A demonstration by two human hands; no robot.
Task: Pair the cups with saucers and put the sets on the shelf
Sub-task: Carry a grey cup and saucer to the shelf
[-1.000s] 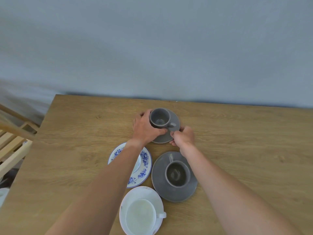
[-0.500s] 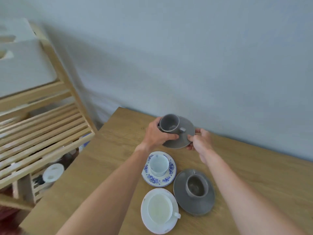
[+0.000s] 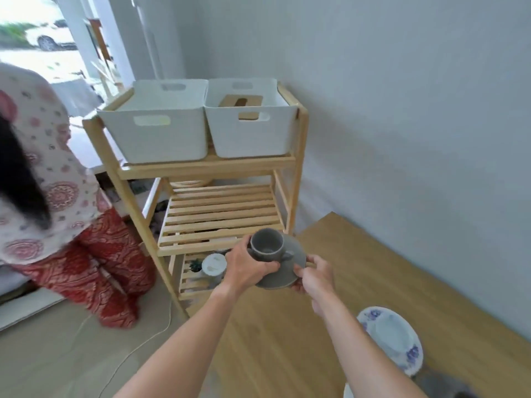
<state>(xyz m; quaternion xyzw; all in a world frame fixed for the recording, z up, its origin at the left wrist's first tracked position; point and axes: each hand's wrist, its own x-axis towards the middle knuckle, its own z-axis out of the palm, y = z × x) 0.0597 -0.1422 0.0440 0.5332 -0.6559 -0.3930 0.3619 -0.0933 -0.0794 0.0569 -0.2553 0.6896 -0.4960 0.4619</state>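
A grey cup [image 3: 265,245] sits on a grey saucer [image 3: 290,267], and I hold the set in the air with both hands. My left hand [image 3: 244,267] grips the saucer's left edge and the cup's side. My right hand [image 3: 314,275] pinches the saucer's right rim. The set hovers just in front of the wooden shelf [image 3: 218,214], near its slatted middle level. A blue-and-white floral saucer [image 3: 402,346] with its cup lies on the wooden table [image 3: 344,254] at the lower right. The other grey set is barely visible at the bottom right edge.
Two white bins [image 3: 161,124] stand on the shelf's top level. The lowest level holds a white lid [image 3: 213,264] and small items. A person in red patterned trousers [image 3: 94,262] sits on the floor left of the shelf. A white cable [image 3: 129,351] runs across the floor.
I have lifted the grey cup and saucer off the table and carried them left toward the shelf. My view has swung left, so the shelf now fills the middle.
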